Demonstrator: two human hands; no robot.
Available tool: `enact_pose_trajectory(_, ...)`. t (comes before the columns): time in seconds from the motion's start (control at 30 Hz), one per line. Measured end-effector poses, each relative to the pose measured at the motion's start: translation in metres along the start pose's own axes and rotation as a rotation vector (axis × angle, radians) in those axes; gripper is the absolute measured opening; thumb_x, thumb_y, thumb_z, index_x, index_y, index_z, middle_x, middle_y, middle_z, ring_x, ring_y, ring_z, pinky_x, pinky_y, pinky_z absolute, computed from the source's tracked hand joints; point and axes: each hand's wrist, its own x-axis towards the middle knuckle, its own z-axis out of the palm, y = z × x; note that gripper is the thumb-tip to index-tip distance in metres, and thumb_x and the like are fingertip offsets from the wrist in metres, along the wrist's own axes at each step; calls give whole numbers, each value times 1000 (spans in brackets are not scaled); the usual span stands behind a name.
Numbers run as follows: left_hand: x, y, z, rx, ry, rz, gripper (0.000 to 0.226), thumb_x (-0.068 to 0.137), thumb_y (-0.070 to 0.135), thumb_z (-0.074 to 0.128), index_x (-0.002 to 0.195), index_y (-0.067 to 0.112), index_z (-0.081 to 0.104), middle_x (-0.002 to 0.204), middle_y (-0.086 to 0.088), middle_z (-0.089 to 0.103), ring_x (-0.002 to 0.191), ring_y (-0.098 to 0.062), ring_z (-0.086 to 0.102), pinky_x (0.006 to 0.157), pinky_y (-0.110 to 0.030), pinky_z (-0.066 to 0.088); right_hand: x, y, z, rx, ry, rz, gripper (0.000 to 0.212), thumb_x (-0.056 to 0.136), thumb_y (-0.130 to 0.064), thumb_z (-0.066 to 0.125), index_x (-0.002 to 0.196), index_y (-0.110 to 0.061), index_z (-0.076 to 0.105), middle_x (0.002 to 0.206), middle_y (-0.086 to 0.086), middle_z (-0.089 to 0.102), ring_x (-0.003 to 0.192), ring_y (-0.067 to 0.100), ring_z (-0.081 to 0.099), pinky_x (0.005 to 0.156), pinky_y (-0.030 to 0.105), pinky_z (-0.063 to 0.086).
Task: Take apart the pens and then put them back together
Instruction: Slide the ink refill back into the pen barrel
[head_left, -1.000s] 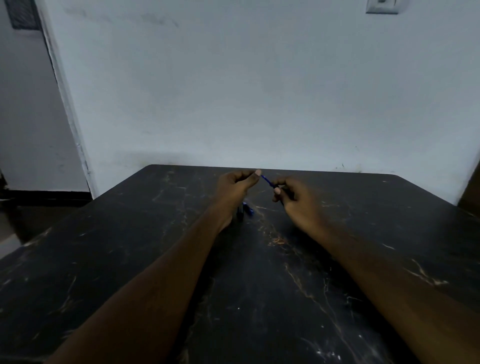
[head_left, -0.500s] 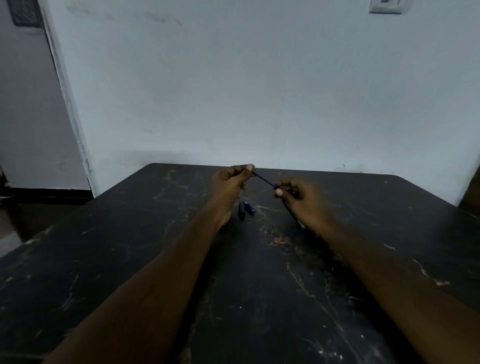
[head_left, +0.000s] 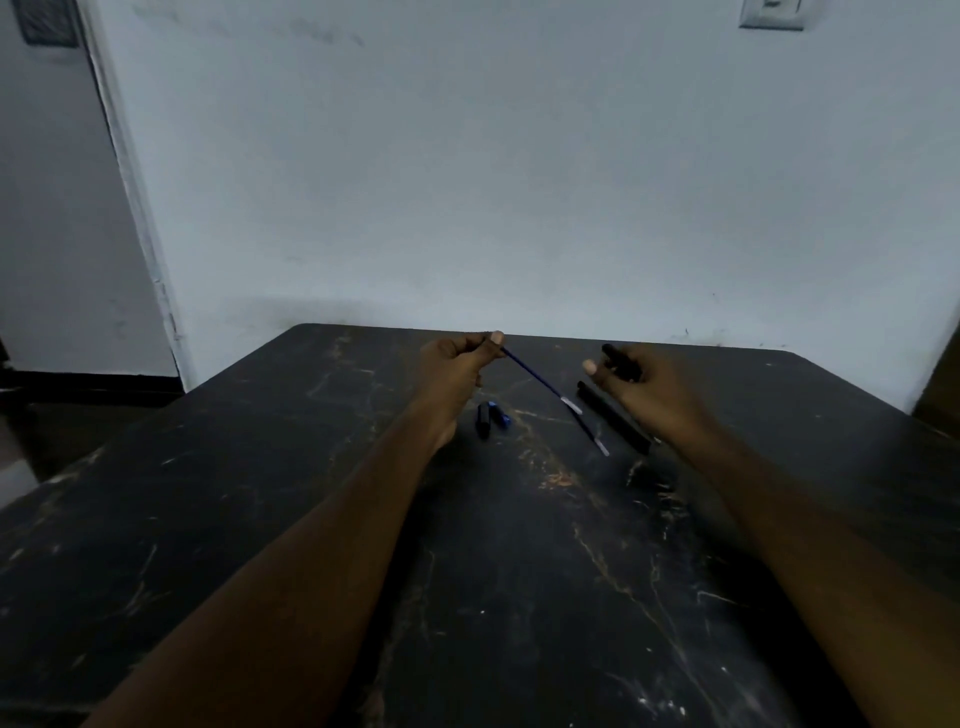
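The left hand (head_left: 454, 366), wrist raised, pinched a thin blue refill (head_left: 535, 376) by its far end; it slanted down rightward, beyond the caps (head_left: 491, 418). Right of the caps, the right hand (head_left: 649, 395) curled round a black barrel (head_left: 621, 361) above the dark marbled table (head_left: 260, 493), a pale wall (head_left: 519, 182) behind

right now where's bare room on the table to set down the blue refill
Bare table between the forearms, nearer you than the caps and the lying black barrel; also the stretch left of the left hand. Crowded from left hand to right hand, gripping a second barrel, under the blue refill.
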Motion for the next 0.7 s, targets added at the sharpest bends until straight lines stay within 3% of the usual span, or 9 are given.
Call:
enact_pose_trajectory(0.1,-2,-1,4,27,-81,18,24,91,27,67,97,5,74,68,11,67,57,1,53,47,-12,42,-2,-7,9,1,-96,-40,35,83,-46,68,98,-14,68,96,6,69,90,20,63,70,28,43)
enact_pose_trajectory(0.17,-3,-2,5,20,-99,34,25,91,25,67,98,2,73,56,16,65,50,6,54,45,-9,40,-2,-8,12,-72,-117,-131,46,80,-51,70,82,-5,71,78,17,68,75,28,65,62,31,40)
enact_pose_trajectory(0.27,-2,-3,5,23,-111,30,28,90,28,68,99,3,75,56,17,64,51,0,50,45,-10,40,-3,-9,14,-109,-145,-165,44,78,-50,71,69,-7,72,59,17,59,55,23,54,58,34,35)
enact_pose_trajectory(0.37,-3,-2,5,40,-111,1,29,90,34,67,99,7,75,56,19,64,54,-3,49,47,-11,41,-4,-12,14,-79,-165,-142,44,76,-54,71,74,-10,75,73,21,69,68,33,65,62,44,47)
enact_pose_trajectory(0.43,-3,-1,7,23,-116,-18,30,90,36,66,103,10,74,71,15,70,57,-4,51,51,-15,42,-2,-11,13,-46,-158,-115,44,78,-51,70,78,-8,74,81,26,70,75,38,67,64,41,47)
enact_pose_trajectory(0.53,-3,-1,8,-5,-114,-58,32,92,38,63,111,13,71,97,7,74,64,-8,54,57,-23,42,-1,-14,6,59,-121,-47,26,85,-38,69,87,-12,73,93,24,72,77,24,66,71,33,46)
enact_pose_trajectory(0.6,-3,-1,8,10,-99,-56,31,92,37,63,111,13,70,100,3,73,65,-10,54,55,-22,42,-2,-15,-2,158,-61,9,31,88,-32,68,106,-6,71,104,15,73,82,15,66,75,30,50)
enact_pose_trajectory(0.63,-3,-2,8,24,-95,-45,30,92,35,63,110,12,70,99,2,72,64,-10,54,52,-20,42,-2,-13,-7,177,-14,28,33,89,-29,66,110,-4,69,100,9,72,81,12,65,75,30,51)
enact_pose_trajectory(0.7,-5,-1,9,50,-83,-25,29,92,31,64,109,8,70,98,-1,71,63,-7,53,46,-13,42,1,-3,-19,148,86,57,28,90,-28,66,102,-3,71,79,5,69,69,12,61,66,30,48)
